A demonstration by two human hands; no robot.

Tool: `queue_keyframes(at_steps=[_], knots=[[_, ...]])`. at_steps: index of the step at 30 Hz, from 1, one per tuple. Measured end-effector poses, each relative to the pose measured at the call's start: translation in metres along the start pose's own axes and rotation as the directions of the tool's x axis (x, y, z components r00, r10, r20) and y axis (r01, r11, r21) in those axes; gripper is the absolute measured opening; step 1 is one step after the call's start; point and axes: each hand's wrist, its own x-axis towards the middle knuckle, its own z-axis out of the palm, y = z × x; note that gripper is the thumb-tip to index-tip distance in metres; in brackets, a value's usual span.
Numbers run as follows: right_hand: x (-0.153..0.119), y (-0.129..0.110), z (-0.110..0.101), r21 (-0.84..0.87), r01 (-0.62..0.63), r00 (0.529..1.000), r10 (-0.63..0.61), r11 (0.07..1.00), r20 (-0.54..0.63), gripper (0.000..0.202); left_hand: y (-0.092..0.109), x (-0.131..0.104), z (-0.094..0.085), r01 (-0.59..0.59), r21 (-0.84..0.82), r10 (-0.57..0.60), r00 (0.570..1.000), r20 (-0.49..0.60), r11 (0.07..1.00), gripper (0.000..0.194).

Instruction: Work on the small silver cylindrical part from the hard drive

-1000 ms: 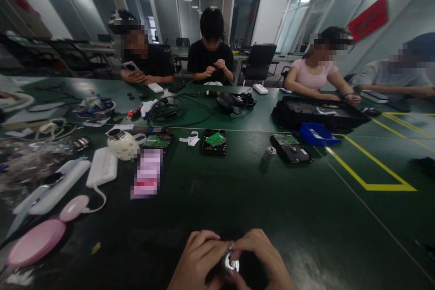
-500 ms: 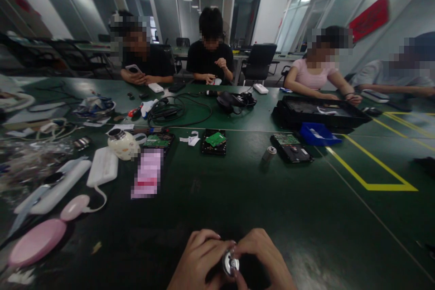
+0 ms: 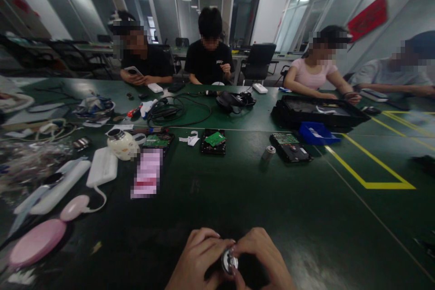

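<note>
Moved since the earlier frame: across the table, the lower hand of the middle co-worker drops from sight behind the edge, the raised hand remaining up. The wearer's own hands keep their place; the cylinder between them lies only slightly further left.

Cylinder: one, metal, shiny end exposed; at the near side of the table, between the wearer's two hands. Whether it rests on the surface or is lifted cannot be told.

Left hand: curled closely round the cylinder's side, fingers over the top; presumably a steadying hold, leaving the end free.

Right hand: finger and thumb narrowed on the end's rim, one above, one below; seemingly so placed for fine control there.

Can: one, metal, standing well beyond the hands, near the right drive.

Middle drive: one, black, flat on the table; a green board lies askew across it, which suggests it is loose.

Paper: white scrap, left of the middle drive.

Blue tray: beside the right drive, some pale matter inside; probably kept there for small pieces.

Black tray: large, behind the blue one.
</note>
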Motion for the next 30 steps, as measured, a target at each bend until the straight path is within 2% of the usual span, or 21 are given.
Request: queue_keyframes(at_steps=[8,17,30], knots=[[0.0038,-0.0045,-0.0013,0.000,0.026,0.999,-0.026,1.000,-0.020,0.032,-0.0012,-0.0005,0.0007,-0.014,0.004,0.014,1.000,-0.019,1.000,0.051],[-0.0002,-0.0027,-0.0006,0.034,-0.017,1.000,0.018,0.999,-0.011,0.032,0.0004,-0.0002,-0.0014,-0.035,0.015,0.035,0.999,-0.008,0.999,0.047],[-0.0030,-0.0012,0.0035,-0.023,-0.017,1.000,0.016,1.000,-0.022,0.032,0.0007,0.0006,-0.0006,-0.054,0.020,0.054,0.999,-0.001,0.998,0.044]])
